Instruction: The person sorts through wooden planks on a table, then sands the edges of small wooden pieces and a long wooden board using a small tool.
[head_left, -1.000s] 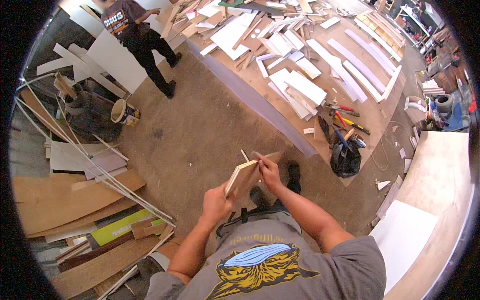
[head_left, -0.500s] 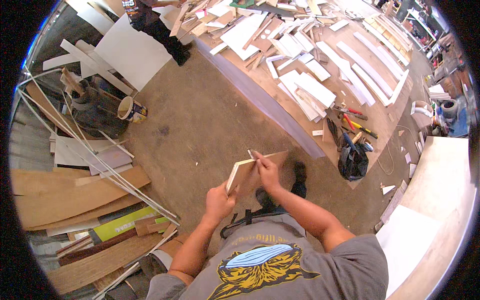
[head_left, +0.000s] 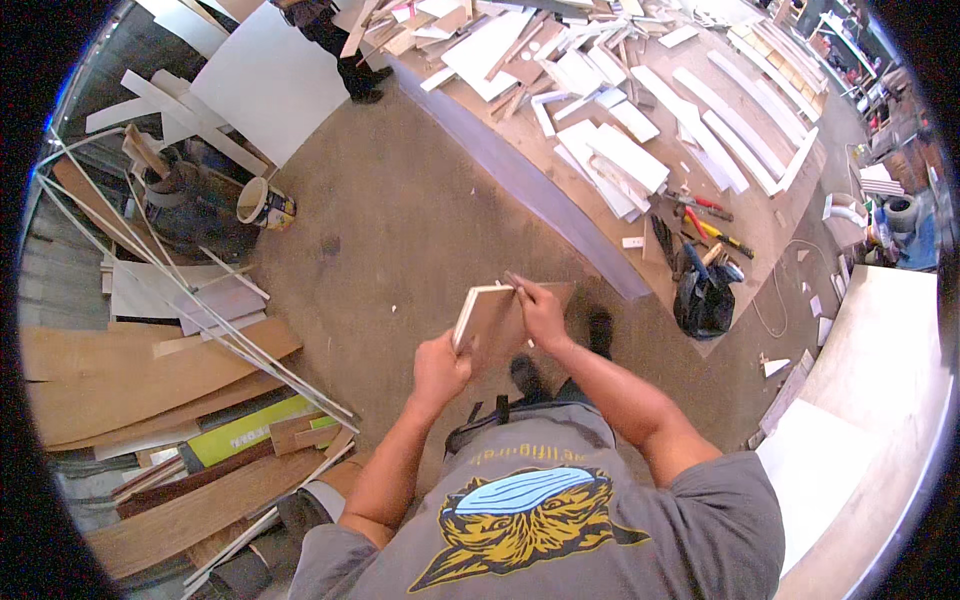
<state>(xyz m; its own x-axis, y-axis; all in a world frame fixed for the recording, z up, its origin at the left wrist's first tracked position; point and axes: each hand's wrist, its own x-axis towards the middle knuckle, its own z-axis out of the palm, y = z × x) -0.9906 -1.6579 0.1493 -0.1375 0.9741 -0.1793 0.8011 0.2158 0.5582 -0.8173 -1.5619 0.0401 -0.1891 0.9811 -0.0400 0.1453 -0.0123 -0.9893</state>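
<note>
Head view: left hand [head_left: 442, 372] closed around the near left end of a brown, pale-edged board [head_left: 490, 325].
Right hand [head_left: 540, 318]: fingers bunched at the board's far edge; I cannot tell what they grip.
Board: raised and tilted between both hands, in front of the grey shirt [head_left: 690, 520].
Ahead right: white offcuts [head_left: 625, 160], a yellow-handled tool [head_left: 728, 238] and a black bag [head_left: 704, 308] on a broad brown surface [head_left: 772, 228].
Ahead left: a bucket [head_left: 264, 205]; farther off, a co-worker's leg [head_left: 350, 70].
</note>
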